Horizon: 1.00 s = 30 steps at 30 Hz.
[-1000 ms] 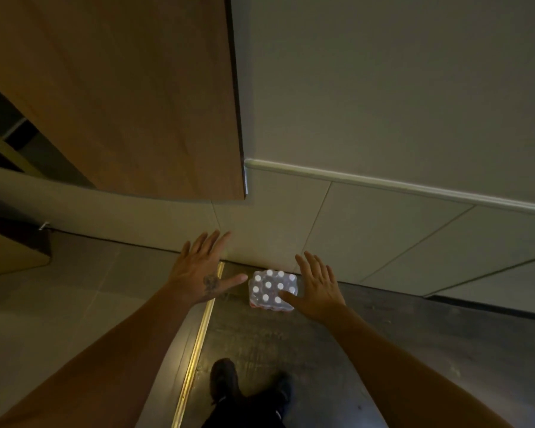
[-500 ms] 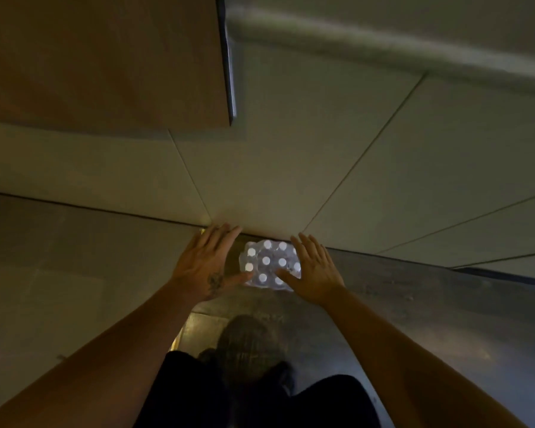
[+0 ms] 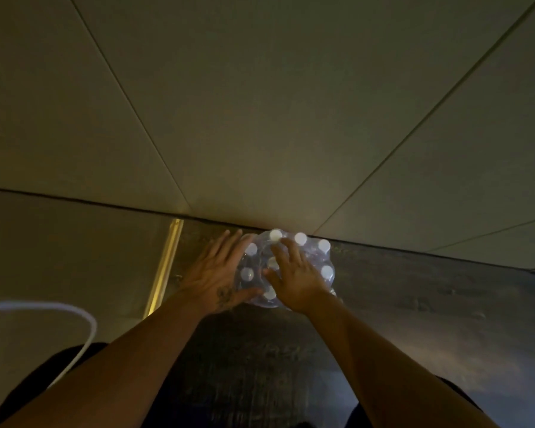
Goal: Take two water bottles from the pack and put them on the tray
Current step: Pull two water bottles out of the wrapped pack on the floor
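The shrink-wrapped pack of water bottles (image 3: 286, 268) stands on the dark floor (image 3: 414, 304), against the base of the pale panelled wall (image 3: 260, 118), just above the centre of the view at 12 o'clock from the person's knees. The bottles stand upright with white caps (image 3: 300, 239) pointing up toward the camera; each bottle's long axis is vertical, and the pack's longer side runs roughly from 9 to 3 o'clock along the wall. The left hand (image 3: 217, 273) lies flat and spread against the pack's 9 o'clock side, thumb reaching along the near edge. The right hand (image 3: 294, 278) rests on top of the pack, fingers (image 3: 286, 247) spread over the caps; whether they are gripping a bottle cannot be told. A brass-coloured floor strip (image 3: 166, 267) runs at 9 o'clock of the left hand. A white cable (image 3: 84, 319) loops at 8 o'clock. The tray is out of view.
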Available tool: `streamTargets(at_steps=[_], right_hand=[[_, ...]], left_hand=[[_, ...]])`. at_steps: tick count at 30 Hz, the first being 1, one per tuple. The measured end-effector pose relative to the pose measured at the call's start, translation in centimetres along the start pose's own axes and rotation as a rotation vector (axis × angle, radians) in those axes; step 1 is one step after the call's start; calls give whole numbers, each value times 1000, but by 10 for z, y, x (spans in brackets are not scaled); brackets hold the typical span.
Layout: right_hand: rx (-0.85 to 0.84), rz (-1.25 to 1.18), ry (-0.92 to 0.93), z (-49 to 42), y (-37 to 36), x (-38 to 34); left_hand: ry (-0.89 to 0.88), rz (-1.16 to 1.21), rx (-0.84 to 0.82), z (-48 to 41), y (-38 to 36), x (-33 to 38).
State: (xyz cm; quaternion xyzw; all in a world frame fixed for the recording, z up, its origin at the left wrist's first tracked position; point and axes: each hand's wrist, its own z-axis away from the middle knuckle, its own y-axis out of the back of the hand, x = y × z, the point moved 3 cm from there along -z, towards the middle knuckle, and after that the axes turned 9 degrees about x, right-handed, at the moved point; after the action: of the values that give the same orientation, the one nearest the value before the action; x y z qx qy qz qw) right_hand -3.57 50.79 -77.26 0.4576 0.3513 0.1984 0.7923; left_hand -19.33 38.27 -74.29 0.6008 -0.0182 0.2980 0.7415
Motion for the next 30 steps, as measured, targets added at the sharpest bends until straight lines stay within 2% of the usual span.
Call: streamTargets(at_steps=[5,9,13,16,19,25,28,30], right_hand=[[132,119,37,-5,-20,-3],[117,110,27,-10,-31,-8],[18,200,-13,-20,-35,-9],[12,230,-6,-19,-30,-7],[103,269,104,-14,-1,-12],[399,-46,155,0,78,-29],[501,-121,188,5,106,-38],[519,-170,193,6,118,-39]], left_hand=[[12,64,-64,-7,-24,-18],[9,153,-66,-14,-29,-9],[55,264,-69,-19,-37,-5],[54,287,-36,-27,-41,-6],[53,294,-42,-32,-42,-4],[-13,320,-1,-36,-24,12],[28,320,-36,-41,-20,28],[173,391,-75,-44,-29,31]])
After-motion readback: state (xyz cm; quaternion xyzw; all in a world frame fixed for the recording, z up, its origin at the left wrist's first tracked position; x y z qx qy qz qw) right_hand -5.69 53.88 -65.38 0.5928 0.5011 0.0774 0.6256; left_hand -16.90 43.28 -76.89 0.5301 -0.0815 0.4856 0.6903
